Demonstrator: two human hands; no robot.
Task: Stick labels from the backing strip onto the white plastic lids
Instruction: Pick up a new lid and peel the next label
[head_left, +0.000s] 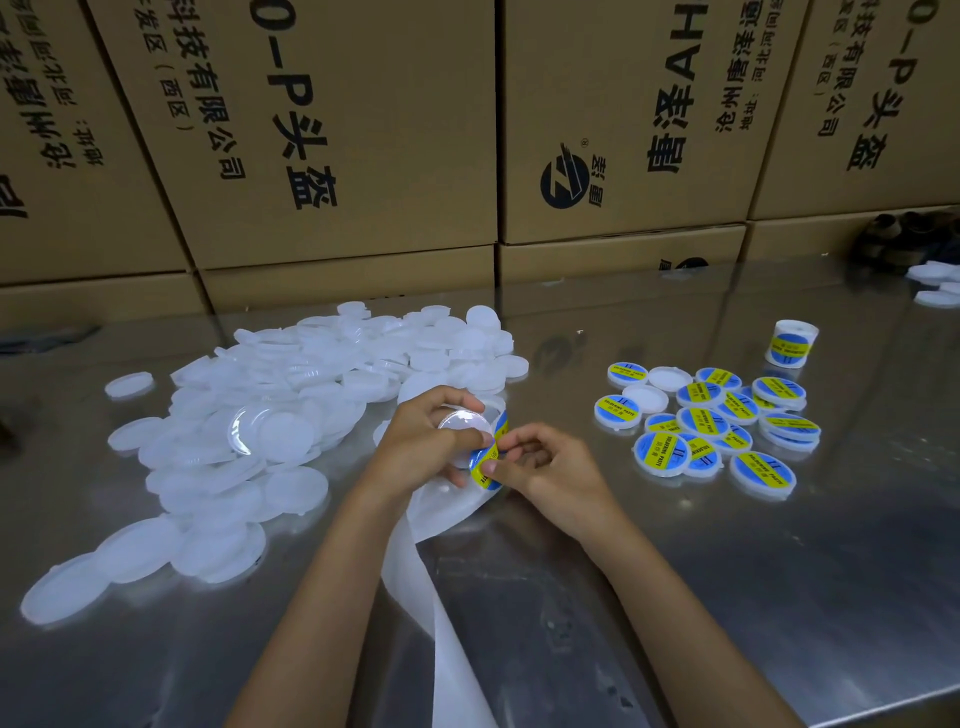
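Steel tabletop (675, 571): shiny metal is reflecting the boxes behind it and carrying everything described below.
Left hand (423, 441): it is sitting near the middle of the view, its curled fingers (457, 402) gripping a clear round lid (464, 420) by its rim, thumb lying across the near edge.
Right hand (540, 467): it is sitting at 3 o'clock from the left hand and touching it; thumb and forefinger are pinching the edge of a blue and yellow label (485, 467), the other fingers curled loosely behind.
Label: it is standing almost on edge between the two hands, at 5 o'clock of the held lid, touching the left thumb.
Backing strip (431, 597): white, bare ribbon is trailing from under the hands toward 6 o'clock, between the forearms, and running off the bottom edge.
Plain lids (249, 436): a big loose heap of white lids is spreading from 9 to 11 o'clock of the hands, some overlapping.
Labelled lids (722, 426): a smaller cluster is lying at 3 o'clock, well apart from the hands, most showing labels, two or three showing bare white.
Label roll (790, 344): it is standing at 2 o'clock, beyond the labelled cluster.
Cardboard boxes (363, 130): brown cartons with black print are stacked along the far edge at 12 o'clock.
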